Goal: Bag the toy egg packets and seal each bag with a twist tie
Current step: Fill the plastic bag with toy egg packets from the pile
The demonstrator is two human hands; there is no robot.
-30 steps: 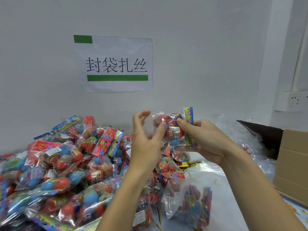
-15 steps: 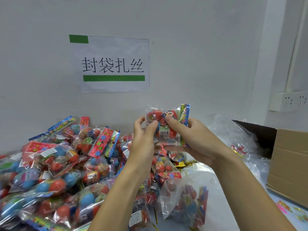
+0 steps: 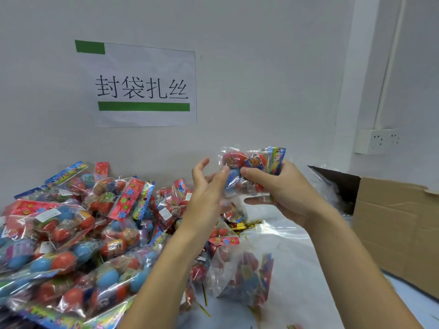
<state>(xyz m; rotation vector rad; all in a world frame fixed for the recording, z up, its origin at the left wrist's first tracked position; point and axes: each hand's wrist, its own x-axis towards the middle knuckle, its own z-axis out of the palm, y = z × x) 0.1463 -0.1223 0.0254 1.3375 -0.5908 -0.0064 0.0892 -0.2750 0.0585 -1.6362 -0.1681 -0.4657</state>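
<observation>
- Right hand (image 3: 282, 193) fingers are gripping a clear bag of toy eggs (image 3: 247, 169).
- Left hand (image 3: 209, 186) fingers are spreading, thumb touching the bag.
- Packets (image 3: 78, 233) are lying heaped on the tabletop (image 3: 297, 281).

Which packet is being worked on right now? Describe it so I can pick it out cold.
Start at the paper sign on the wall and drop down and right to the two raised hands. The held packet sits between them, gripped by the right hand. It alone is lifted clear of the heap of packets.
</observation>
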